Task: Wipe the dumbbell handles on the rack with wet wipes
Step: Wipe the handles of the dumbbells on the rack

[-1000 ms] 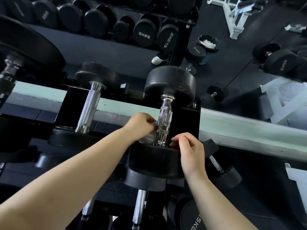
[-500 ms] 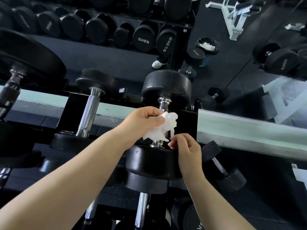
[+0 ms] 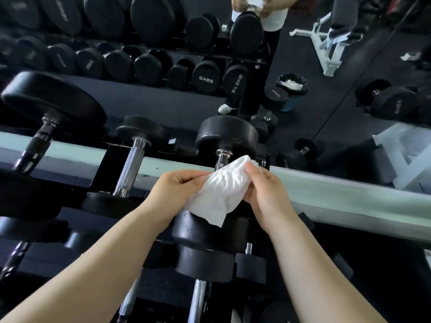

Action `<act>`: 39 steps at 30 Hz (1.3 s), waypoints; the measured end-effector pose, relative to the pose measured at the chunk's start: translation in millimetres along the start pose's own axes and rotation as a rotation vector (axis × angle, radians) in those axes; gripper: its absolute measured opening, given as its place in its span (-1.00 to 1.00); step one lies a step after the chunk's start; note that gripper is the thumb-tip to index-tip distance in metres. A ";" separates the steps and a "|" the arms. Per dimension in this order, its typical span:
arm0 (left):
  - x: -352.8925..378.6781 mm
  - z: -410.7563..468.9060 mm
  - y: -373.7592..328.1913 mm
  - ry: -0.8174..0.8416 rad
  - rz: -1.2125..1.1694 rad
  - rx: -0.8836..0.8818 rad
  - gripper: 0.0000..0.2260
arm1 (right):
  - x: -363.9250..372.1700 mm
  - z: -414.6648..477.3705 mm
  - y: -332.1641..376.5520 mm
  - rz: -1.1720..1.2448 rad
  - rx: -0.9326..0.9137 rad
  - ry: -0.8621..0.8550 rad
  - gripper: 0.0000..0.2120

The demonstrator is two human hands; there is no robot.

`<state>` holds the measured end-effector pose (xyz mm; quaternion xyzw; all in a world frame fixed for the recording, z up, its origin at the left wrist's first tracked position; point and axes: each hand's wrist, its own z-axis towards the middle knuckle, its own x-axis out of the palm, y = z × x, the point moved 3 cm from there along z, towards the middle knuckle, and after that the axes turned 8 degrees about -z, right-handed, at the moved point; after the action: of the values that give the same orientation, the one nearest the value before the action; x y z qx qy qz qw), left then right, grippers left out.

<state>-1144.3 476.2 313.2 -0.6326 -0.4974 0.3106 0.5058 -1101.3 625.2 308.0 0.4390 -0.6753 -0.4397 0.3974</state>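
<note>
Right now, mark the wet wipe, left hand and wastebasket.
wet wipe (image 3: 218,193): head view, middle of the sheet.
left hand (image 3: 177,188): head view, back of the hand.
wastebasket (image 3: 288,104): head view, blue mesh wall.

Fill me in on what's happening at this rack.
A person stands at a dumbbell rack, holding a white wipe spread between both hands. The left grip pinches its left edge and the right grip pinches its upper right corner. The wipe hangs in front of the handle of one dumbbell and hides most of it. Whether it touches the metal cannot be told. The neighbouring handle to the left is uncovered.
</note>
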 end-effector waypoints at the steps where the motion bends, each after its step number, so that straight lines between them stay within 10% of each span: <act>1: 0.6 -3.2 0.1 -0.022 0.023 -0.002 -0.75 | -2.0 -1.0 0.4 0.010 0.023 -0.008 -0.70; 8: 14.8 -23.0 -4.3 0.195 0.147 -0.189 -0.58 | 3.2 -13.5 -4.7 0.056 0.173 0.388 -0.39; 11: 17.0 -25.9 -7.0 0.123 0.137 -0.116 -0.82 | 3.3 -22.7 -3.8 -0.009 0.138 0.522 -0.67; 22: 17.6 -33.8 -7.3 0.246 -0.249 -0.071 -0.85 | -9.3 -26.8 -9.5 0.273 0.074 0.230 -0.79; 26: 17.9 -33.4 -21.0 0.299 -0.098 0.035 -0.80 | -18.1 -20.5 -3.7 0.265 0.018 0.251 -0.86; 30: 20.1 -25.9 -27.0 0.125 0.417 0.282 -0.80 | -15.0 -13.0 -3.4 0.156 0.195 0.455 -0.31; 32: 26.7 -25.3 -22.8 0.082 0.451 0.327 -0.72 | -9.7 -9.5 -4.4 0.024 0.168 0.571 -0.33; 39: 23.3 -24.0 17.6 -0.150 0.701 0.586 -0.88 | -71.6 35.9 -33.4 -0.276 0.261 -0.235 -0.71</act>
<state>-1110.0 490.4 306.2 -0.5688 -0.1796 0.6353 0.4905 -1104.9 693.9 255.0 0.5205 -0.7017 -0.4469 0.1920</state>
